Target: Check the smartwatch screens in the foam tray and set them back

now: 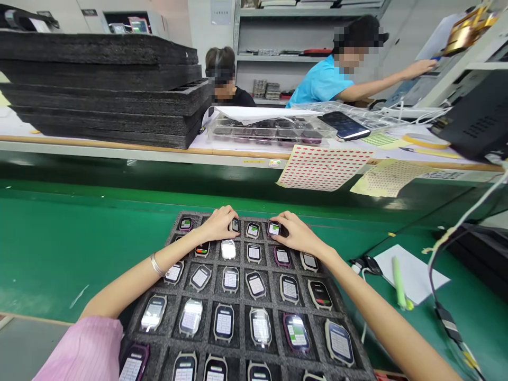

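A black foam tray (241, 317) full of smartwatch bodies without straps lies in front of me, most screens lit. At its far row, my left hand (217, 226) has thumb and fingers closed around a smartwatch (235, 225) whose screen looks mostly grey. Two cells to the right, my right hand (294, 231) pinches another smartwatch (273, 228) showing a white and green screen. Between the hands, a silver smartwatch (253, 230) sits in its own cell. Whether the two gripped watches are lifted off the foam I cannot tell.
Stacked black foam trays (99, 95) stand on the raised shelf at left. Clear plastic trays (270, 129) and a phone (344, 125) lie there too. A green pen (399, 283) rests on white paper (424, 275) at right, near hanging cables (446, 320). Two people are beyond the shelf.
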Motion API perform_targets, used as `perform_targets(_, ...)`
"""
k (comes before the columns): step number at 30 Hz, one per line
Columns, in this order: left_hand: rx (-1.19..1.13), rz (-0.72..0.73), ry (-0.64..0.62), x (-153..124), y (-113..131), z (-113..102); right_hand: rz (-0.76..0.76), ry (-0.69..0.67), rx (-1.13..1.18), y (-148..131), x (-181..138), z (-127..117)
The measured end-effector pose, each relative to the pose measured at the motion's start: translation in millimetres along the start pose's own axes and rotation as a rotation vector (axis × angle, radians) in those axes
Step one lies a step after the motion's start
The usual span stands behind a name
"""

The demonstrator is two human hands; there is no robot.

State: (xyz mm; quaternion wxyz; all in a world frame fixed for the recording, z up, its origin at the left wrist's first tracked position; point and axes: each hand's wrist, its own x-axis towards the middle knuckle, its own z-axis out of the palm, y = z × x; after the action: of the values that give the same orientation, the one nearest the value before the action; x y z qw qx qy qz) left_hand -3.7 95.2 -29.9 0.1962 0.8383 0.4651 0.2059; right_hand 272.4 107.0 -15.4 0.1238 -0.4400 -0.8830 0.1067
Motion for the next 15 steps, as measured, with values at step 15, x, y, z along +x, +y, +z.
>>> perform_targets(15, 0.33, -0.199, -0.27, -61, -43, -88, -0.342, -0.143, -0.024, -87, 62, 21)
